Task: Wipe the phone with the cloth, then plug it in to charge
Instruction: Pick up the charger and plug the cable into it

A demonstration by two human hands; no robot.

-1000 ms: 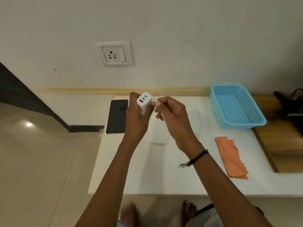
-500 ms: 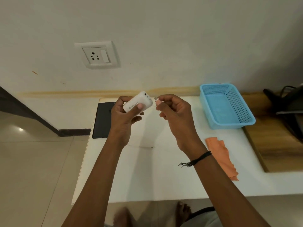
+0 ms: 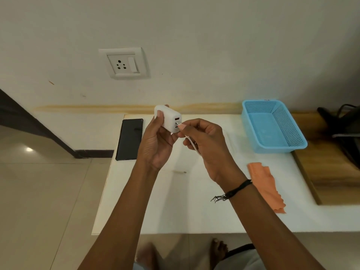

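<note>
Two hands are catalogued above a white worktop (image 3: 175,215), entries running left to right.

- phone (image 3: 129,139): black, laid flat at the worktop's far left edge, below the wall socket (image 3: 123,63).
- left hand (image 3: 157,147): grip closed round the white charger (image 3: 167,117), which is raised off the worktop.
- right hand (image 3: 206,147): grip pinched on the connector (image 3: 181,126), whose tip is set against a lower port. Whether it is seated cannot be told.
- cable (image 3: 191,143): white on white, so mostly lost. Only a short run under the fingers can be made out.
- basket (image 3: 272,147): blue mesh.
- cloth (image 3: 266,186): orange, flat beside the right forearm.
- dark object (image 3: 342,129): cut off by the right edge, unidentified.

Change noted: half a second ago the charger was held on its side, ports aimed rightward. It has been turned so the port face is shown to the camera.
</note>
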